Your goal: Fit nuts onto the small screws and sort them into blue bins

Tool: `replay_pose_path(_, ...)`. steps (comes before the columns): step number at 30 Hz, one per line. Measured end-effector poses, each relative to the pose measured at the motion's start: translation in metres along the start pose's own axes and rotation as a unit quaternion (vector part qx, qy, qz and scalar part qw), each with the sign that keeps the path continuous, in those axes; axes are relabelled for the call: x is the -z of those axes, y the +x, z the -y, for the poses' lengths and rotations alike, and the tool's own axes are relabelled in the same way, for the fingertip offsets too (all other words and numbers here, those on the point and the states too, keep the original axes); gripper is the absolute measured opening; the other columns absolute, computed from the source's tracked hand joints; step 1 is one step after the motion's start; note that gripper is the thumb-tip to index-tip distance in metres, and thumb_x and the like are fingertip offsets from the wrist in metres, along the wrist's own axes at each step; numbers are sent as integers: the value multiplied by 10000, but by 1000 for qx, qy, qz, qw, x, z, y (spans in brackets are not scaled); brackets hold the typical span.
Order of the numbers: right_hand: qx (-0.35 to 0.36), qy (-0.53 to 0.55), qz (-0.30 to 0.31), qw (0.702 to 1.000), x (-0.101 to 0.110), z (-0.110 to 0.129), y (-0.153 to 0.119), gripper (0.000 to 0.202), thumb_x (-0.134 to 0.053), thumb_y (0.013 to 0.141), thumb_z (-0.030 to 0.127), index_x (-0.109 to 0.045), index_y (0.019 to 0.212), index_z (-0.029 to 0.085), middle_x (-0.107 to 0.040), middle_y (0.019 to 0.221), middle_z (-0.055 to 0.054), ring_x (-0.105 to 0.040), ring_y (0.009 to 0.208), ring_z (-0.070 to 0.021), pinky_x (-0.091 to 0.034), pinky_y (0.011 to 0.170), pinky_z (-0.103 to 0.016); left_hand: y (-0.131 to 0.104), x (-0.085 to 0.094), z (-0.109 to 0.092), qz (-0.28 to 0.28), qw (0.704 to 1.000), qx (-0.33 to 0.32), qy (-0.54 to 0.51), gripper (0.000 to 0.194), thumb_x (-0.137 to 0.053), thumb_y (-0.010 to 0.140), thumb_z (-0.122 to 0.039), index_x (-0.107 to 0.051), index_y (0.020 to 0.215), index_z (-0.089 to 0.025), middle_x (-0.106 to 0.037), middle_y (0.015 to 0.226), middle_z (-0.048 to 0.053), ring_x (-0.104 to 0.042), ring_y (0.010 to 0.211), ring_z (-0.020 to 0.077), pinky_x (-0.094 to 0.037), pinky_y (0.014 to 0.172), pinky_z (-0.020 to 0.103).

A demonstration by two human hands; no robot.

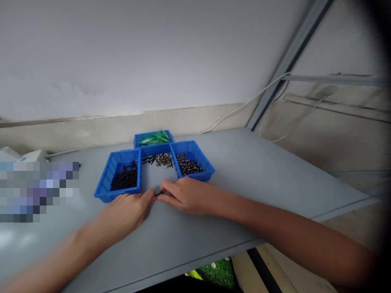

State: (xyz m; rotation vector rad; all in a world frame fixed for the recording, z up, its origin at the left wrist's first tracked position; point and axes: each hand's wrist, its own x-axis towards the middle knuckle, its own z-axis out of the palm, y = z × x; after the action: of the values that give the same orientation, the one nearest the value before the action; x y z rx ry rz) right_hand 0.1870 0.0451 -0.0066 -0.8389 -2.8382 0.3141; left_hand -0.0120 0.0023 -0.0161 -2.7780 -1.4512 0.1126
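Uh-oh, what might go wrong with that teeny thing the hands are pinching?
The small dark piece might slip, since the left hand and right hand hold it only by the fingertips. If dropped, it could get mixed up with the loose little pieces lying between the bins. The left hand also looks very close to the left blue bin, so it might bump it.
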Motion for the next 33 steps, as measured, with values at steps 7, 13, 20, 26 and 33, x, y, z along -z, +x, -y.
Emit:
replay_pose_path(7,-15,-23,12,1000,1,3,0,249,-316,924,315,-494,938,141,-586,629,-29,-516,531,-136,-263,484,-244,2,1,-2,-2,1000,10,-20,240,-282,922,-220,-510,893,-150,-620,641,44,-632,566,194,-453,496,271)
replay_pose_path(13,0,-30,1,1000,-3,0,-2,246,-311,926,310,-494,945,147,-603,654,-32,-535,543,-136,-267,486,-243,3,7,-5,1,1000,3,-26,262,-284,930,-259,-519,863,-163,-601,635,16,-624,563,175,-441,496,252)
replay_pose_path(20,29,-65,14,997,-4,-2,0,253,-327,924,291,-534,900,148,-613,663,-29,-553,561,-143,-277,489,-253,1,9,-7,3,1000,-5,-4,237,-291,910,-190,-523,875,-154,-614,642,31,-619,549,164,-438,492,240)
replay_pose_path(26,51,-50,13,997,-8,-5,0,255,-331,926,293,-533,884,142,-626,703,-40,-577,608,-148,-325,521,-256,2,11,-7,-16,999,-20,-18,277,-276,924,-219,-533,839,-164,-604,681,30,-615,578,170,-465,529,268)
replay_pose_path(33,77,-53,17,996,-8,-5,0,329,-252,951,291,-531,897,125,-623,709,-51,-565,600,-142,-339,525,-253,-2,4,-3,-97,993,-42,-59,257,-295,931,-298,-518,948,-171,-606,823,34,-622,727,170,-500,631,298)
